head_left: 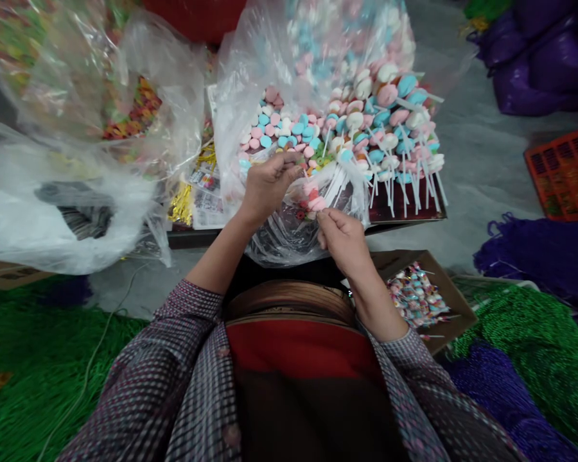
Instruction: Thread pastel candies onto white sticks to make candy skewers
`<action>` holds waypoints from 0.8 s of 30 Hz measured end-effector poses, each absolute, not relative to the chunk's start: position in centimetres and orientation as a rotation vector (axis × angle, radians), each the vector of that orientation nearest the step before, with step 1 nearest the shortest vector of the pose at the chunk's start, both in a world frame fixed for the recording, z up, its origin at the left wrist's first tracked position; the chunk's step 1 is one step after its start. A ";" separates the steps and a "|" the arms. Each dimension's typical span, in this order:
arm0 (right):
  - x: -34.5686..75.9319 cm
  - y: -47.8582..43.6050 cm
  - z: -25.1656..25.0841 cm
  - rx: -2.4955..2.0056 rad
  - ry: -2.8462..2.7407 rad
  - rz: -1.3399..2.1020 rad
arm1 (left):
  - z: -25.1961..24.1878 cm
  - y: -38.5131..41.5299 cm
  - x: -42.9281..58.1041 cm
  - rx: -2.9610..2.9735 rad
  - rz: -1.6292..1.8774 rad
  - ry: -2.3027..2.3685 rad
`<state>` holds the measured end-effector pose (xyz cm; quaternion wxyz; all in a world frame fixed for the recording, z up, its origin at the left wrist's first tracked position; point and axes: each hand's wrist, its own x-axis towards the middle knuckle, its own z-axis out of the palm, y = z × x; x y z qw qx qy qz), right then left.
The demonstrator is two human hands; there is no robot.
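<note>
My left hand (268, 185) is closed in a pinch at the edge of a clear plastic bag (279, 237), beside small sweets. My right hand (343, 239) is closed too, its fingers pinched on a pink sweet (316, 203) held on a stick just above it. Behind both hands a big clear bag (289, 58) holds a heap of pink, blue and white round sweets (289, 125). To its right lie many such sweets on white sticks (395, 135), stacked on a dark tray (414, 212).
Crumpled clear bags (77, 160) with coloured sweets fill the left. A cardboard box (455, 301) of wrapped lollipops sits by my right forearm. Green (38, 359) and purple (549, 256) bead strings lie around. An orange crate (566, 170) stands at the right.
</note>
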<state>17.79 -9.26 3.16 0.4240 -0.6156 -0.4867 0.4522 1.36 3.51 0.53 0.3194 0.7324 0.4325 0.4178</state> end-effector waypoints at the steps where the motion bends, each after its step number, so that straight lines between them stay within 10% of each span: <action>1: 17.8 -9.3 3.1 -1.533 -1.199 1.151 | 0.9 3.3 1.3 1.970 1.096 1.152; 24: 18.6 -8.2 0.4 -1.337 -0.912 1.248 | -1.0 14.2 -1.5 2.126 0.813 1.476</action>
